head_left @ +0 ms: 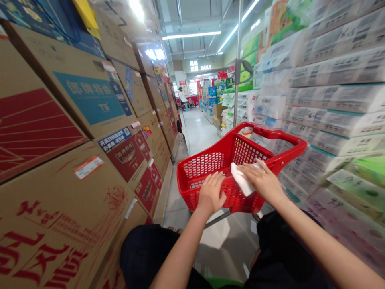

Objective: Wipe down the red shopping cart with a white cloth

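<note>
Red cart stands on the floor between stacked cartons at left and wrapped packs at right. White cloth lies at the cart's near side, under the right hand; its fingers extend flat, pinching cannot be told. Left hand is at the near rim, fingers extended, thumb apart.

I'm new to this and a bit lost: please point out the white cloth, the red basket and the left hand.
White cloth point(244, 185), head view: its lower middle.
Red basket point(244, 205), head view: its near wall.
Left hand point(211, 194), head view: its back.
</note>
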`<state>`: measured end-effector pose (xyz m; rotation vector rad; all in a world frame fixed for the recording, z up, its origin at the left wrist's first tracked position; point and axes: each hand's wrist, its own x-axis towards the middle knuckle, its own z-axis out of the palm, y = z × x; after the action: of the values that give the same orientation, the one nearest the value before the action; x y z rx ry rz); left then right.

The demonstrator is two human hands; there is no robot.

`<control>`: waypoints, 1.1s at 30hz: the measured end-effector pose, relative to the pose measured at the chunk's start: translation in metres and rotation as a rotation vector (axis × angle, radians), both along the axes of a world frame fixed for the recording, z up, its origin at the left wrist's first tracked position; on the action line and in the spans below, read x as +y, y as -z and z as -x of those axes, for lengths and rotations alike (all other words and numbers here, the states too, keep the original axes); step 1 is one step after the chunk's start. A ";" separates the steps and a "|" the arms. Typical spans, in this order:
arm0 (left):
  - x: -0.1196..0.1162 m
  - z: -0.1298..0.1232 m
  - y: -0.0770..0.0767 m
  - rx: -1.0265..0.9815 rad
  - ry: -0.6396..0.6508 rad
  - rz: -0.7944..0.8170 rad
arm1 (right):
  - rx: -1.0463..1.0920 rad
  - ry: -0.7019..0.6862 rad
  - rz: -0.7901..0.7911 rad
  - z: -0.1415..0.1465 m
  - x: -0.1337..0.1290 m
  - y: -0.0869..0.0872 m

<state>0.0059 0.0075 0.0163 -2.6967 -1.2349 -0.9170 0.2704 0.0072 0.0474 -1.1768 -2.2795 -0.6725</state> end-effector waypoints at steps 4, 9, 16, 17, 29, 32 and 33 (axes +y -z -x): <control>-0.001 -0.001 0.001 -0.029 0.005 0.003 | 0.027 0.141 -0.075 -0.056 0.001 -0.016; -0.002 -0.008 0.004 -0.055 -0.028 -0.003 | 0.089 0.213 -0.127 -0.041 0.003 -0.007; -0.003 -0.004 0.004 -0.028 -0.020 -0.001 | 0.038 0.028 -0.020 0.016 -0.001 0.004; -0.003 -0.003 0.003 -0.026 -0.016 -0.003 | 0.022 0.017 -0.013 0.009 -0.001 0.000; -0.005 -0.013 0.005 -0.045 -0.055 -0.006 | 0.086 0.148 -0.101 -0.020 0.005 0.002; -0.006 -0.011 0.006 -0.040 -0.057 -0.008 | 0.073 0.037 -0.041 0.026 0.001 0.013; -0.006 -0.010 0.006 -0.038 -0.053 -0.008 | 0.069 0.015 -0.029 0.034 -0.001 0.013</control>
<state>0.0163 0.0016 0.0104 -2.6384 -1.3007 -0.9686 0.2367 0.0067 0.0346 -1.1863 -2.1993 -0.6581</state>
